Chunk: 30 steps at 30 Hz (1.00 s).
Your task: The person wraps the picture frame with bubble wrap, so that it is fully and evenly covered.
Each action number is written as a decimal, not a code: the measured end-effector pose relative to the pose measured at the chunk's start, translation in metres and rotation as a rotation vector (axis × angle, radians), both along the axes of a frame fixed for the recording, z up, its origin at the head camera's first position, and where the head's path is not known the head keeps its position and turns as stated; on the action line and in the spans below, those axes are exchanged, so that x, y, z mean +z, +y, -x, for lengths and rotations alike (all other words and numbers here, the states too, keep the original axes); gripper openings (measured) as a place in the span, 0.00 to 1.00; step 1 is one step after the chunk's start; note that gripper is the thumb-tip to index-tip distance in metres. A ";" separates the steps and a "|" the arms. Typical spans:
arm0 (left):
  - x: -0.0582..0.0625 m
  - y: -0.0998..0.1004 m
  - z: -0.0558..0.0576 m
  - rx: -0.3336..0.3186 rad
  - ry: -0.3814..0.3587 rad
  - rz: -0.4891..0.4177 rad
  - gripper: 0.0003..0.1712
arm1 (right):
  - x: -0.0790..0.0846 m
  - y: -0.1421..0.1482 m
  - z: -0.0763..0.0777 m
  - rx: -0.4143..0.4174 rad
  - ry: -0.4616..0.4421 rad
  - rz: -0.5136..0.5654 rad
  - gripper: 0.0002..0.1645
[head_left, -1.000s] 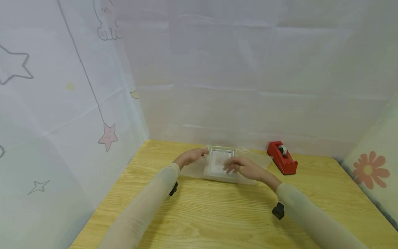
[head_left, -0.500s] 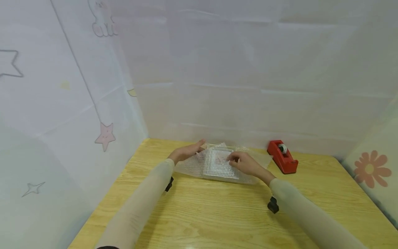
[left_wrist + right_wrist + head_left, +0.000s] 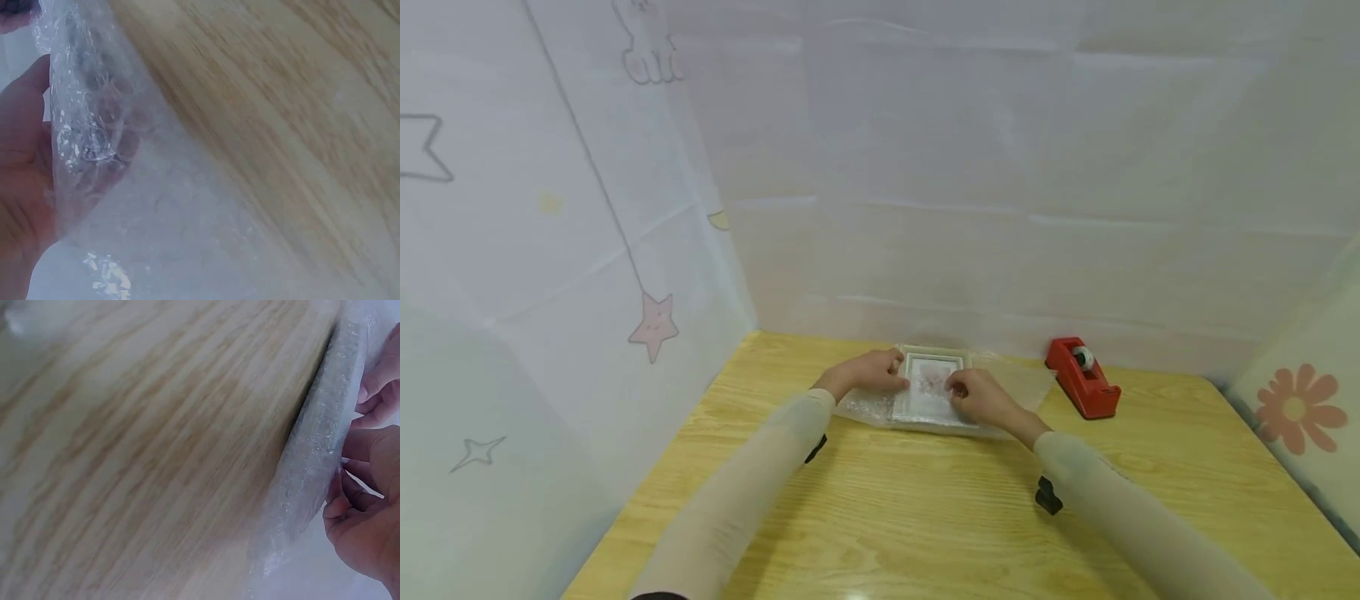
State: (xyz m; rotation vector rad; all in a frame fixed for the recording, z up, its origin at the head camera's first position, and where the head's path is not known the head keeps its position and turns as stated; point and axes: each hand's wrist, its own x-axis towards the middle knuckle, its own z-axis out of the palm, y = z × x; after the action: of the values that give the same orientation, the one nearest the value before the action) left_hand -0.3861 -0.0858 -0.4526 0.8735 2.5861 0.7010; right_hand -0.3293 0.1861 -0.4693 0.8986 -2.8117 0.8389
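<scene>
At the far middle of the wooden counter (image 3: 925, 517), a small white picture frame (image 3: 931, 385) lies flat on a sheet of clear bubble wrap (image 3: 865, 407), and both hands meet over it. The left hand (image 3: 867, 375) sits at the frame's left edge with its fingers curled over a fold of the wrap; the left wrist view shows the film draped across the palm and fingers, so the hand appears to be drawing that flap up and across the frame. The right hand (image 3: 977, 397) rests on the frame's right part with fingers bent, and in the right wrist view its fingertips (image 3: 350, 503) pinch the wrap's edge against the frame's side, probably to hold the frame steady while the cover is folded. The frame lying flat gives both hands a firm base to press against.

To the right, well apart from the hands, a red tape dispenser (image 3: 1081, 378) stands near the far edge of the counter. Pale sheets printed with stars (image 3: 655, 325) on the left and a flower (image 3: 1292, 408) on the right wall the space in. Nothing lies between the hands and the dispenser; only the loose wrap spreading to the right of the frame lies along that way.
</scene>
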 end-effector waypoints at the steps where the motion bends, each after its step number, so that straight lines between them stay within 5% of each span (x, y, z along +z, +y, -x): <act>1: 0.000 0.002 -0.002 0.012 0.012 0.018 0.42 | 0.000 -0.001 -0.001 0.003 0.013 -0.006 0.14; 3: 0.001 0.006 -0.006 0.036 0.080 0.082 0.42 | 0.000 -0.003 0.000 0.007 0.040 -0.019 0.14; 9: -0.006 0.022 -0.026 0.077 0.488 0.366 0.35 | -0.005 -0.008 0.008 -0.008 0.072 -0.038 0.14; 11: -0.010 0.027 -0.037 0.055 0.538 0.378 0.34 | -0.006 -0.009 0.008 -0.019 0.069 -0.037 0.15; 18: -0.024 0.038 -0.058 -0.080 0.459 0.340 0.42 | -0.001 -0.011 0.002 -0.155 0.056 -0.104 0.18; 24: -0.041 0.036 -0.050 -0.089 0.324 0.328 0.45 | 0.003 -0.010 -0.001 -0.195 0.052 -0.142 0.24; 30: -0.028 0.035 -0.061 -0.107 0.303 0.318 0.45 | 0.004 -0.002 0.007 -0.172 0.034 -0.076 0.23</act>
State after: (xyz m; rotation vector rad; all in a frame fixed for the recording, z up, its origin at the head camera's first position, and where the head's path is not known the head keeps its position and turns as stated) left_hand -0.3248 -0.0506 -0.4809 1.0691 2.7762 0.1251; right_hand -0.3360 0.1840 -0.4656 0.6596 -2.8579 0.6913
